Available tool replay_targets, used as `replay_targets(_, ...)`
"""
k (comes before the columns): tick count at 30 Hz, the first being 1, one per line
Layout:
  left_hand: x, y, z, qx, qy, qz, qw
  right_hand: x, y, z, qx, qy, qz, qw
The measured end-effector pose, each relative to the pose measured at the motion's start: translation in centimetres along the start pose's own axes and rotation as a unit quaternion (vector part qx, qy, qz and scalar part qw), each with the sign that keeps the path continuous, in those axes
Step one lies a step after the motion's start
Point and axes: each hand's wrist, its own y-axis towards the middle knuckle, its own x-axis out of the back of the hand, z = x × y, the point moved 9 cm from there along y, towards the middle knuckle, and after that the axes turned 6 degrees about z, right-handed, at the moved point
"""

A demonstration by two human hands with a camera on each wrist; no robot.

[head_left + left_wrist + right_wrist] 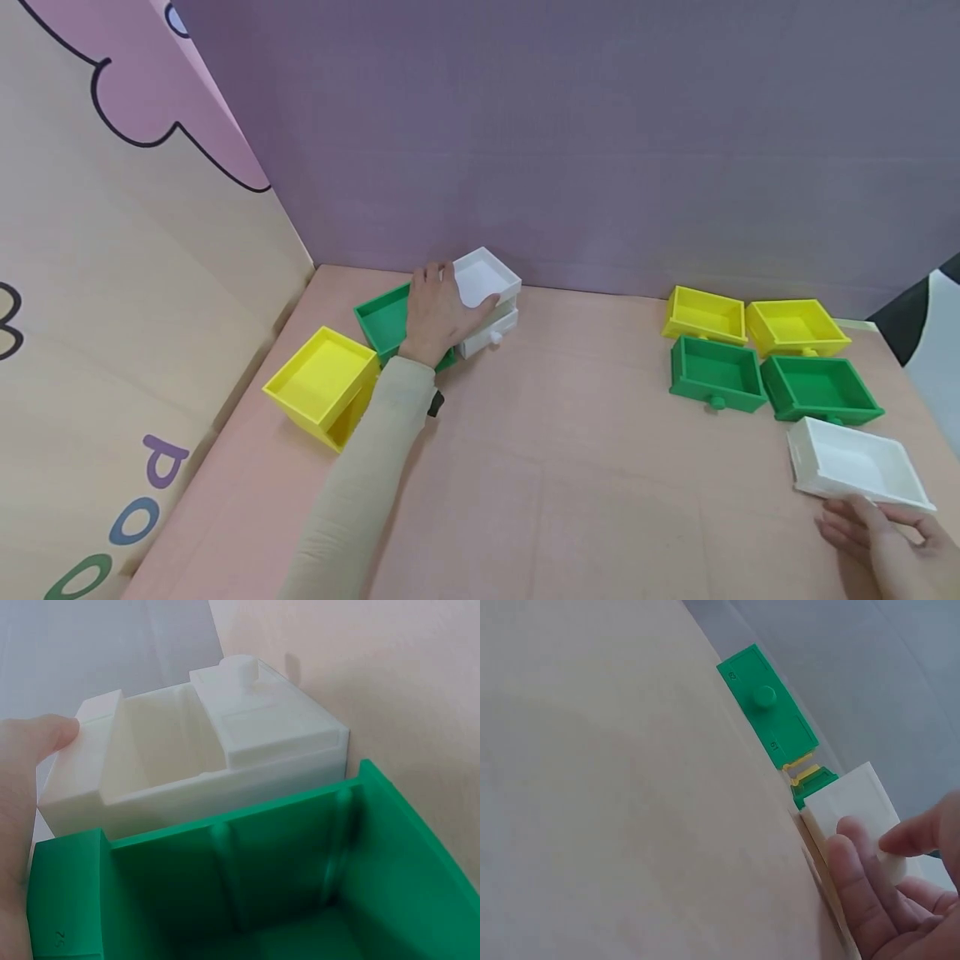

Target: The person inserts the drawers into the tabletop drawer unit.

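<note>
In the head view, my left hand (437, 310) lies over the left side of a small white cabinet (486, 279), gripping its upper part with the thumb at the front. The left wrist view shows the white cabinet (157, 742) with an open upper slot and a knobbed drawer (277, 712) below it. A green cabinet (385, 319) sits beside it, partly under my hand, with its hollow (247, 877) open. At the right, my right hand (888, 537) pinches the round knob (892, 866) of a white drawer (858, 462) between thumb and fingers.
A yellow cabinet (322, 375) with an open front stands left of my left forearm. Two yellow drawers (705, 315) and two green drawers (718, 375) sit behind the white drawer. A grey wall (585, 150) closes off the back of the pink-covered table (570, 467).
</note>
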Motion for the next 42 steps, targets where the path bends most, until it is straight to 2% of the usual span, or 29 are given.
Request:
replay_targets(3, 0.0, 0.0, 0.0, 0.0, -0.001, 0.0, 1.0, -0.3, -1.1, 0.6, 0.009, 0.035, -0.002, 0.9993)
replay_targets(8, 0.0, -0.1, 0.1, 0.002, 0.002, 0.002, 1.0, -0.6, -3.1, 2.0, 0.019, 0.064, -0.005, 0.9978)
replay_targets(11, 0.1, -0.1, 0.1, 0.002, 0.002, 0.0, 1.0, -0.6, -3.8, 2.6, 0.012, 0.096, -0.004, 0.9953)
replay_targets(15, 0.1, -0.1, 0.0, -0.001, 0.005, -0.003, 1.0, -0.7, -4.2, 3.0, 0.004, 0.115, -0.004, 0.9933)
replay_targets(20, 0.1, 0.0, -0.1, -0.005, 0.006, 0.0, 1.0, -0.8, -4.3, 3.2, 0.004, 0.112, -0.002, 0.9937)
replay_targets(29, 0.0, 0.0, 0.0, -0.002, 0.005, 0.003, 1.0, -1.7, -4.7, 4.5, 0.058, 0.109, 0.001, 0.9924)
replay_targets(36, -0.1, 0.1, 0.0, 0.002, 0.007, 0.008, 0.9999, -2.7, -5.6, 4.8, 0.038, 0.077, 0.013, 0.9962)
replay_targets(42, -0.1, 0.1, 0.1, 0.004, 0.008, 0.008, 0.9999, -3.3, -5.0, 4.6, 0.031, 0.074, 0.025, 0.9964)
